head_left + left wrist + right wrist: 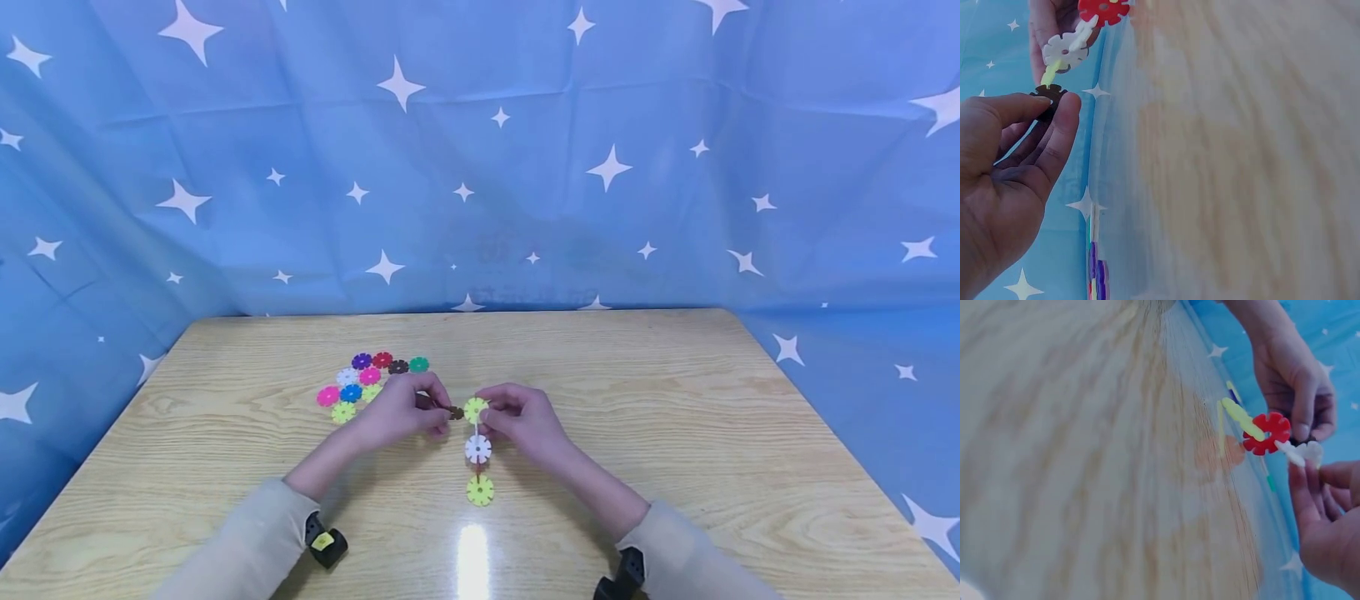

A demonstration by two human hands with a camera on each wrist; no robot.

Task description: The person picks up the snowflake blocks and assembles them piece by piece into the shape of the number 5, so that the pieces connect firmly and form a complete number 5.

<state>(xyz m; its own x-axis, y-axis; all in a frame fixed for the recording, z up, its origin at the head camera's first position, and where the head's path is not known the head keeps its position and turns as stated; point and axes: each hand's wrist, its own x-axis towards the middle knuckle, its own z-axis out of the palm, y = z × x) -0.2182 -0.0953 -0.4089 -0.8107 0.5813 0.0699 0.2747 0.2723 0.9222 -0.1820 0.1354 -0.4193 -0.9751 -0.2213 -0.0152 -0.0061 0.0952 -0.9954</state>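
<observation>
My left hand [405, 406] pinches a dark brown notched plastic disc [1054, 94] between thumb and fingers. Opposite it, my right hand [528, 423] pinches the upper end of a chain of interlocked snowflake discs, at a white disc [1314, 452] in the right wrist view. From the far end, the chain has a yellow-green disc [474, 409], white discs [477, 449], a red disc [1266, 432] and another yellow-green disc [480, 491] nearest me. In the left wrist view the brown disc's edge meets the yellow-green disc. Fingers partly hide this joint.
Loose notched discs lie in a group at the left back of the wooden table [675, 400], among them a pink disc [328, 396], a blue disc [351, 393] and a green disc [418, 364]. A blue star-patterned cloth [480, 225] hangs behind.
</observation>
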